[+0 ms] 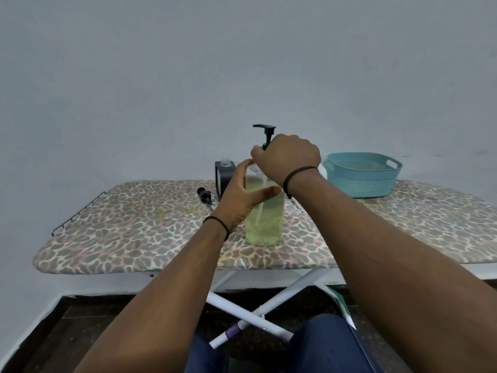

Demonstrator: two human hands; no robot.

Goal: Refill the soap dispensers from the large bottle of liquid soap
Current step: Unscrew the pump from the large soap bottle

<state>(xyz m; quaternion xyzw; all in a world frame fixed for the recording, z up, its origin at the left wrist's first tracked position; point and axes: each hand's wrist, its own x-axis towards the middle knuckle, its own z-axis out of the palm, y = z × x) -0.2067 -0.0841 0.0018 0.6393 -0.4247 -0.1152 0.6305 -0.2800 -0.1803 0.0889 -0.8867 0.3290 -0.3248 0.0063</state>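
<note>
A tall clear bottle of yellow-green liquid soap (265,224) stands upright on the leopard-print ironing board (134,224). My left hand (242,195) grips the bottle's upper body, thumb across the front. My right hand (289,156) is curled round the collar of the black pump head (265,129) at the bottle's neck; its tube runs down into the soap. Behind my left hand stands a small black dispenser (224,179) with its neck uncapped. A separate black pump (204,195) lies on the board to its left.
A teal plastic basket (363,175) sits at the back right of the board. A wire rack (78,214) edges the board's left end. White crossed legs (258,305) stand below, above my knees. A plain wall is close behind.
</note>
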